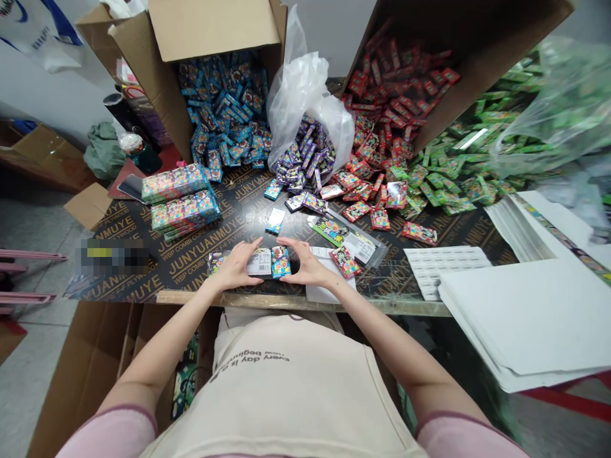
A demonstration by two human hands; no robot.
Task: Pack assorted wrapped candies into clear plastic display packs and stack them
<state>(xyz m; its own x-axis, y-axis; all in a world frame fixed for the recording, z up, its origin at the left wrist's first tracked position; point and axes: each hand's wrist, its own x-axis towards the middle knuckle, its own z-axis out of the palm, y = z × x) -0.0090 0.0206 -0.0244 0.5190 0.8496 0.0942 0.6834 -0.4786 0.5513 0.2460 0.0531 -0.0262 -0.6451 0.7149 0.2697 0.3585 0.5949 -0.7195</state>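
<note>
My left hand (pixel 236 266) and my right hand (pixel 305 264) close in from both sides on a small flat package (pixel 268 262) lying near the front edge of the dark plywood table (pixel 191 257). The package shows a white label on its left half and a blue packet on its right half. Fingers and thumbs of both hands pinch its ends. A red packet (pixel 344 261) and white paper lie just right of my right hand. A single blue packet (pixel 275 220) lies a little farther back.
Tipped cardboard boxes spill blue packets (pixel 224 114) and red packets (pixel 386 108); a plastic bag holds purple packets (pixel 305 156); green packets (pixel 458 165) lie far right. Wrapped stacks (pixel 184 200) sit at left. White sheets (pixel 529 318) and a label sheet (pixel 442 264) lie at right.
</note>
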